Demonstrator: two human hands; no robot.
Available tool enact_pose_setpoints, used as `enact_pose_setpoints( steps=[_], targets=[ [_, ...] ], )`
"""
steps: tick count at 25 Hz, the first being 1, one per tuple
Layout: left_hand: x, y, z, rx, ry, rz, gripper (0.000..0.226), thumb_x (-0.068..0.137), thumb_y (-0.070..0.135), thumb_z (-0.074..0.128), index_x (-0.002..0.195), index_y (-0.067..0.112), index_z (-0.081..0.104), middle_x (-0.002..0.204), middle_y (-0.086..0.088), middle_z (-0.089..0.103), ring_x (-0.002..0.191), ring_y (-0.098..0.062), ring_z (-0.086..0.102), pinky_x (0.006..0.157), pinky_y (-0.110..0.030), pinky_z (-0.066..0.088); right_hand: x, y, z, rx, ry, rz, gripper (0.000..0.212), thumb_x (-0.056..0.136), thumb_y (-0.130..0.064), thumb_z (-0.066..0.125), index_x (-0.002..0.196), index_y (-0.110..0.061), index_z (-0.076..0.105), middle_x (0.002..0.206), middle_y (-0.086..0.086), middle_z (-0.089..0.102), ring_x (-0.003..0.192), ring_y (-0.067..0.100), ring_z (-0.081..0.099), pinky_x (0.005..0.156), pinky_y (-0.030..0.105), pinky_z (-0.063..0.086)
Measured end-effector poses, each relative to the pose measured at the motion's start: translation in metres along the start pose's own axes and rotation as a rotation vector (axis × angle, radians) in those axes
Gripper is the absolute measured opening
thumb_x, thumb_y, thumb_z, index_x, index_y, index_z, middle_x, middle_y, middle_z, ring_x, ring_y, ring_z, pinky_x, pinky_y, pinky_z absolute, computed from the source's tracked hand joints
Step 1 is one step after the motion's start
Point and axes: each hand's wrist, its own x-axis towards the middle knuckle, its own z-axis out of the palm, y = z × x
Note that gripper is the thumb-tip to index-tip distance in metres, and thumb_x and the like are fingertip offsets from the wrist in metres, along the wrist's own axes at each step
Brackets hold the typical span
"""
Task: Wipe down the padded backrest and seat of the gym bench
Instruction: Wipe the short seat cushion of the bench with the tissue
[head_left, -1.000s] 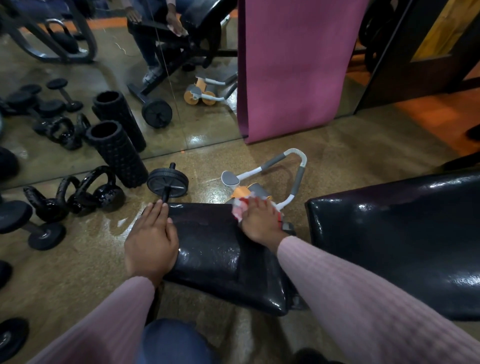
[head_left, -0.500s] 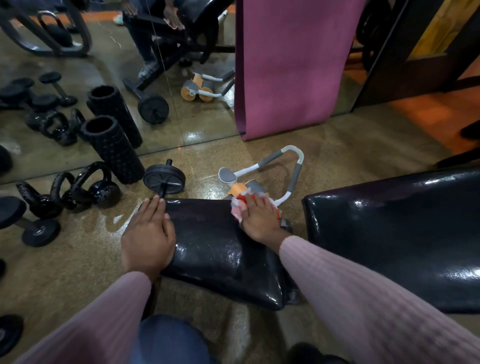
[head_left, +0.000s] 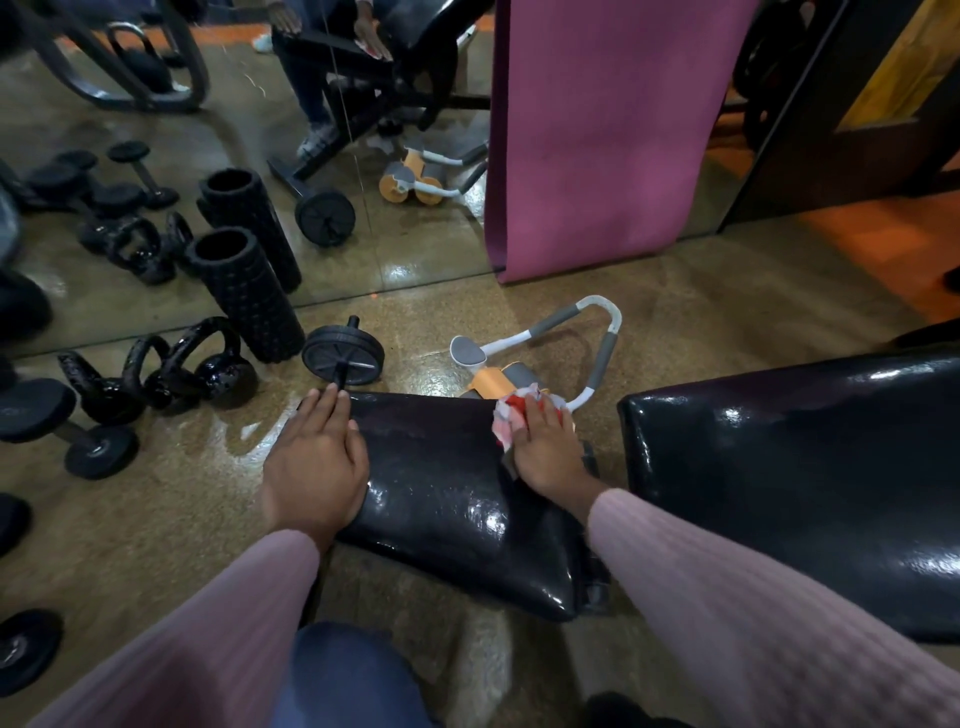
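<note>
A: How will the cloth (head_left: 511, 415) handle?

B: I judge it light and limp; it bunches under the palm. It wants pressing flat from above rather than pinching. The right hand (head_left: 545, 449) lies over it with fingers spread fairly straight, pressing it on the far right corner of the seat pad (head_left: 447, 493).

A: And the pad itself?

B: Glossy black vinyl over padding, so probably soft under pressure and slick where it shines. The seat pad sits low in front of the person, and the backrest (head_left: 789, 478) lies to its right across a narrow gap, not touching it.

A: The other hand?

B: The left hand (head_left: 317, 467) rests flat on the pad's left edge, fingers straight and together, holding nothing. The hands are well apart, one at each side of the seat.

A: What differs from a second ago?

B: Little. The right hand and cloth stay at that far corner, shifting only slightly along the far edge; the left hand has not moved. The view has tilted a bit.
</note>
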Motion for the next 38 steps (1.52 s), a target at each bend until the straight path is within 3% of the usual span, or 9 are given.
enact_pose_setpoints(
  steps=[2, 7, 10, 12, 15, 21, 27, 33, 38],
  targets=[
    [-0.001, 0.002, 0.0, 0.014, -0.01, 0.004, 0.05, 0.093, 0.027, 0.032, 0.13, 0.003, 0.056, 0.137, -0.011, 0.053, 0.132, -0.024, 0.045, 0.108, -0.034, 0.029, 0.004, -0.025, 0.005, -0.077, -0.043, -0.016, 0.065, 0.099, -0.051, 0.009, 0.156, -0.02, 0.012, 0.163, 0.004, 0.011, 0.15, 0.028, 0.002, 0.121, 0.046, 0.001],
    [-0.001, 0.001, -0.003, -0.001, -0.031, -0.005, 0.053, 0.094, 0.03, 0.028, 0.133, 0.004, 0.053, 0.141, -0.009, 0.05, 0.134, -0.022, 0.041, 0.111, -0.034, 0.028, -0.058, -0.014, 0.008, -0.008, 0.066, -0.374, 0.082, 0.089, -0.065, -0.012, 0.155, -0.025, 0.017, 0.162, -0.003, 0.018, 0.15, 0.02, 0.008, 0.121, 0.037, 0.004],
    [-0.002, 0.002, -0.003, 0.004, -0.033, -0.002, 0.053, 0.094, 0.03, 0.028, 0.133, 0.004, 0.053, 0.141, -0.008, 0.05, 0.134, -0.021, 0.041, 0.111, -0.033, 0.028, -0.044, 0.014, 0.004, 0.075, 0.106, -0.192, 0.065, 0.1, -0.053, 0.009, 0.154, -0.019, 0.024, 0.161, 0.004, 0.02, 0.15, 0.021, 0.011, 0.121, 0.034, 0.003],
    [-0.003, 0.003, -0.003, 0.011, -0.037, 0.0, 0.052, 0.094, 0.03, 0.029, 0.131, 0.004, 0.055, 0.14, -0.008, 0.051, 0.134, -0.021, 0.042, 0.11, -0.033, 0.029, -0.015, 0.015, 0.006, 0.052, 0.164, -0.035, 0.054, 0.104, -0.034, 0.021, 0.15, -0.007, 0.032, 0.158, 0.018, 0.025, 0.147, 0.035, 0.02, 0.12, 0.05, 0.014],
    [0.002, -0.001, -0.004, 0.013, -0.039, -0.004, 0.052, 0.094, 0.029, 0.029, 0.131, 0.004, 0.055, 0.139, -0.008, 0.052, 0.133, -0.021, 0.043, 0.109, -0.033, 0.029, 0.009, -0.017, 0.008, -0.041, 0.066, 0.061, 0.064, 0.097, -0.042, 0.016, 0.154, -0.012, 0.02, 0.161, 0.012, 0.017, 0.148, 0.035, 0.013, 0.12, 0.053, 0.011],
    [0.0, -0.001, -0.002, 0.016, -0.046, 0.001, 0.053, 0.094, 0.03, 0.028, 0.131, 0.004, 0.055, 0.139, -0.008, 0.052, 0.134, -0.021, 0.042, 0.11, -0.033, 0.029, -0.086, -0.004, 0.014, -0.003, 0.074, -0.359, 0.066, 0.096, -0.056, -0.003, 0.156, -0.03, 0.002, 0.162, -0.015, -0.007, 0.149, 0.009, -0.014, 0.122, 0.035, -0.003],
    [0.001, -0.004, -0.002, -0.002, -0.032, -0.007, 0.055, 0.093, 0.031, 0.026, 0.13, 0.003, 0.056, 0.138, -0.009, 0.053, 0.132, -0.022, 0.044, 0.11, -0.035, 0.032, -0.02, -0.001, 0.006, 0.011, 0.079, 0.0, 0.076, 0.093, -0.05, 0.009, 0.144, -0.003, 0.042, 0.151, 0.026, 0.035, 0.14, 0.046, 0.031, 0.113, 0.061, 0.027],
    [0.001, -0.001, 0.0, -0.007, -0.031, -0.007, 0.053, 0.094, 0.03, 0.029, 0.13, 0.003, 0.056, 0.138, -0.01, 0.053, 0.132, -0.023, 0.044, 0.109, -0.036, 0.033, -0.091, -0.023, 0.018, -0.03, 0.059, -0.287, 0.076, 0.088, -0.064, -0.017, 0.154, -0.03, -0.003, 0.162, -0.01, -0.008, 0.149, 0.016, -0.014, 0.121, 0.037, -0.004],
    [0.001, -0.002, -0.001, -0.004, -0.039, -0.001, 0.053, 0.094, 0.031, 0.028, 0.132, 0.004, 0.054, 0.139, -0.008, 0.052, 0.133, -0.022, 0.043, 0.111, -0.035, 0.03, -0.078, 0.018, 0.014, 0.085, 0.092, -0.042, 0.084, 0.086, -0.061, -0.005, 0.156, -0.017, 0.011, 0.164, 0.004, 0.006, 0.151, 0.019, -0.003, 0.122, 0.035, -0.003]
  ],
)
